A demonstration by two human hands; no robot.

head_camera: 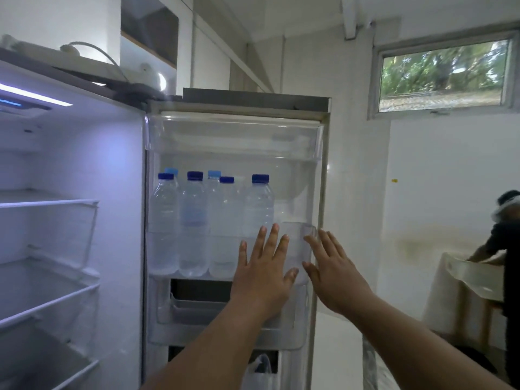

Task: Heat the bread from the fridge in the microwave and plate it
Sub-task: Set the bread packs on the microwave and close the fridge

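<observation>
Two bare forearms are seen rising from the lower middle of the frame toward the open fridge door point(236, 136). The left hand point(264, 273) is held flat with its fingers straight and slightly spread, laid against the clear front of the door shelf point(298, 249) at the centre of the frame. The right hand point(334, 277) is raised just beside it, fingers straight and spread, near the door's outer edge; whether it touches the door cannot be told. Nothing is pinched or gripped by either hand.

Behind the left hand, a row of water bottles point(194, 223) with blue caps is stood upright in the door shelf. Below it, a lower door bin point(197, 308) is seen, and a white plastic bag point(260, 370) is visible at the bottom centre.

At the left of the frame, the lit fridge interior point(70, 170) is shown with its glass shelves point(50, 204). The bread cannot be made out anywhere in view.

On top of the fridge, in the upper left, a white cable point(92, 50) is laid. In the upper right, a window point(444, 77) with greenery outside is set in the white wall. At the far right edge, another person point(503, 243) in dark clothing is bent over a pale-covered worktop point(461, 280).
</observation>
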